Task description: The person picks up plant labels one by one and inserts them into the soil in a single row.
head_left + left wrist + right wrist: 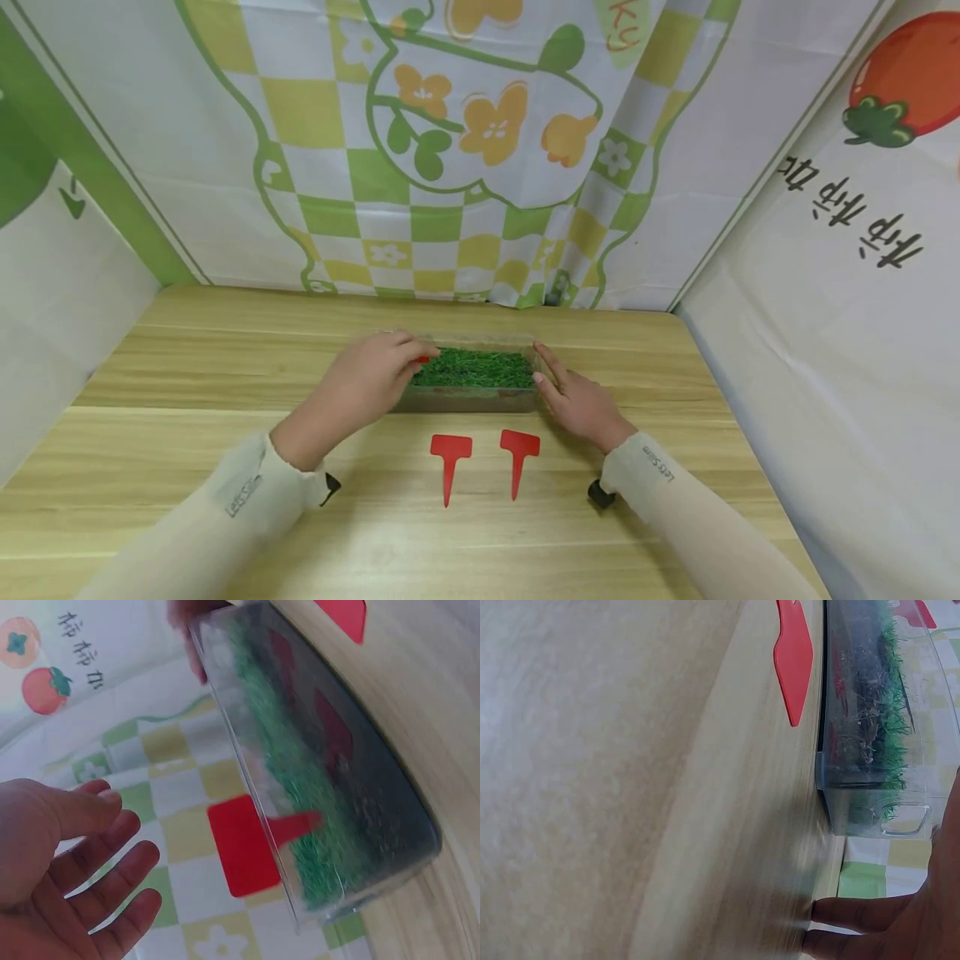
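Note:
A clear plastic box point(468, 402) with green grass point(480, 367) sits on the table. In the left wrist view, a red T-shaped plant label point(244, 846) stands with its stem in the grass near the box's left end. My left hand point(367, 379) is beside that label; the left wrist view shows its fingers point(124, 896) spread loosely, apart from the label. At the box's right end, my right hand point(588, 408) touches the rim with thumb and index finger extended. Other right-hand fingers point(855, 913) reach down to the tabletop.
Two more red plant labels, a left one point(451, 454) and a right one point(519, 450), lie in front of the box, stems toward me. Behind the wooden table point(225, 333) hangs a patterned curtain point(465, 225), and pale sheets flank both sides.

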Tool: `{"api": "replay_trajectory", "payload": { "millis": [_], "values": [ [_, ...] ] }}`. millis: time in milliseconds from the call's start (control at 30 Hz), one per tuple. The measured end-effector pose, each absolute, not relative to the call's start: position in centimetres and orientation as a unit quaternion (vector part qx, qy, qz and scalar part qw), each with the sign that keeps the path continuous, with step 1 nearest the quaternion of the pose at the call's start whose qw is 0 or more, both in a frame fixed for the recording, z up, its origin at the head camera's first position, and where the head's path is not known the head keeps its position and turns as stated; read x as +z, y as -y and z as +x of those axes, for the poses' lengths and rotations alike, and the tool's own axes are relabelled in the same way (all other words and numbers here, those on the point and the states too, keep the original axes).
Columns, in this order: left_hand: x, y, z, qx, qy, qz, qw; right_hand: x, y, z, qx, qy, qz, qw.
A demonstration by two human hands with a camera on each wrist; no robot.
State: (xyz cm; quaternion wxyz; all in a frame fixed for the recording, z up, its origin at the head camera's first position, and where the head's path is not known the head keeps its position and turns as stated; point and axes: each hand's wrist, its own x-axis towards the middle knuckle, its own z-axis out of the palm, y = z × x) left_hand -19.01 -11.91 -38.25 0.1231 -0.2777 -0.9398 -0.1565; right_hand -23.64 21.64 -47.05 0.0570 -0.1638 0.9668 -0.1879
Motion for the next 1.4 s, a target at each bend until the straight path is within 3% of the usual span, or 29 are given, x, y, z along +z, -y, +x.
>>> {"api": "replay_trajectory", "payload": {
  "millis": [333, 667, 1400],
  "values": [
    [-39.2, 10.6, -16.0, -0.157, 0.945, -0.284, 0.037, -47.3, -21.6, -23.8, -0.185, -0.966, -0.17, 0.052],
    [-42.0, 9.3, -15.5, -0.163, 0.944, -0.281, -0.051, -47.6, -21.7, -23.8, -0.185, -0.967, -0.164, 0.055],
    [-45.7, 7.0, -15.4, -0.119, 0.938, -0.304, -0.12, -47.5, -21.6, -23.7, -0.182, -0.968, -0.163, 0.054]
  ]
}}
